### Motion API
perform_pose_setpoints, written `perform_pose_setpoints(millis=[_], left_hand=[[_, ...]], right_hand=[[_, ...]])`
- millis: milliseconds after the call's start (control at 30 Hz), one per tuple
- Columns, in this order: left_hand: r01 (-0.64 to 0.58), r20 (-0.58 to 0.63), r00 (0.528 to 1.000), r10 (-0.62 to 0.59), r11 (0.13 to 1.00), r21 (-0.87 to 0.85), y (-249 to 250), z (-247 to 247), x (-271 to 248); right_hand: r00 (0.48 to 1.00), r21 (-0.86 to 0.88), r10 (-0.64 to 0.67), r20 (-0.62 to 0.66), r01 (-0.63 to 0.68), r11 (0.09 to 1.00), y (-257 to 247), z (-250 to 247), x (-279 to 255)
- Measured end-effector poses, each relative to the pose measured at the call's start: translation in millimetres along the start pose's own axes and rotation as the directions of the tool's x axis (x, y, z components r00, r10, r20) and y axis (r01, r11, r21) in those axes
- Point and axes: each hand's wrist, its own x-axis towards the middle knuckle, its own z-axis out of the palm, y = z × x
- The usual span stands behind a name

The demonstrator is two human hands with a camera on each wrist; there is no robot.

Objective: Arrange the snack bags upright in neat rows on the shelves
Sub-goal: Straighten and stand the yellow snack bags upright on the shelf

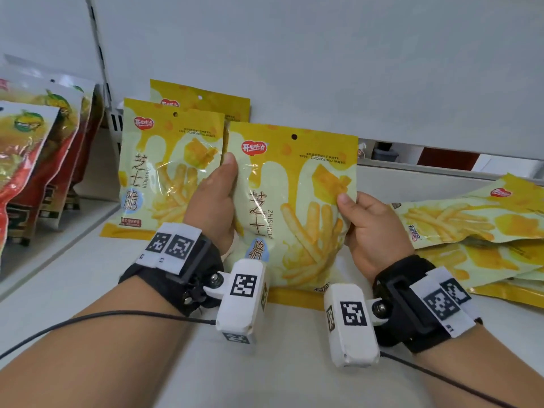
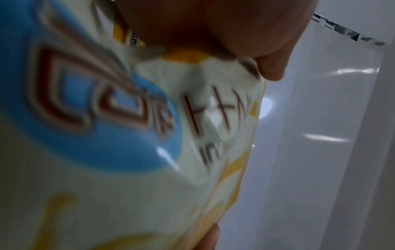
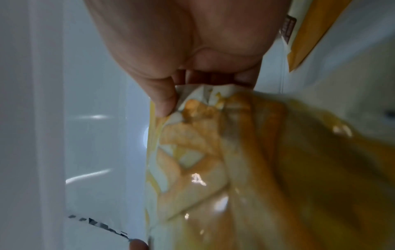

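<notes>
A yellow snack bag point(image 1: 294, 207) is held upright between both hands above the white shelf point(image 1: 88, 272), its long axis vertical and its hang hole at the top. Its side edges are pinched by the left hand point(image 1: 213, 201) and the right hand point(image 1: 371, 228). The pack looks light, soft, glossy and likely slippery, with brittle contents; the side seams are judged the safest hold. Two matching bags point(image 1: 164, 169) stand beyond the left hand; others point(image 1: 471, 228) lie flat beside the right.
</notes>
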Motion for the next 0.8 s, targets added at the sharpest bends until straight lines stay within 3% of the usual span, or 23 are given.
perform_pose_setpoints(millis=[67,133,233,367,500,700,800], left_hand=[[0.02,0.08,0.997,-0.019,1.0,-0.017,-5.1,0.3,-3.6],[0.014,0.119,0.992,-0.028,0.993,0.119,-11.6,0.8,-6.6],[0.016,0.069,0.997,-0.032,0.977,0.21,-18.5,-1.5,-4.6],[-0.01,0.01,1.0,0.009,0.99,0.141,-19.3,-1.6,0.2],[0.002,0.018,1.0,-0.004,0.992,0.124,-22.3,0.4,-1.4],[0.045,0.029,0.998,-0.058,0.942,0.333,-24.7,-4.4,-7.4],[0.039,-0.022,0.999,-0.035,0.968,0.247,-22.9,-5.8,-6.7]], right_hand=[[0.999,0.053,-0.008,-0.042,0.01,0.999,-1.6,-4.7,0.2],[0.996,0.098,-0.001,-0.087,0.01,0.995,-1.8,-9.1,1.9],[0.995,0.149,0.028,-0.096,-0.014,0.989,2.0,-8.9,3.6],[0.996,0.093,0.087,-0.036,-0.083,0.992,6.4,-5.7,4.5],[0.994,0.039,0.079,-0.075,-0.076,0.996,6.2,-7.4,5.1],[0.983,0.058,0.006,-0.185,0.004,0.998,5.3,-8.5,6.1],[0.986,0.082,0.062,-0.156,-0.05,0.995,6.7,-5.9,6.7]])
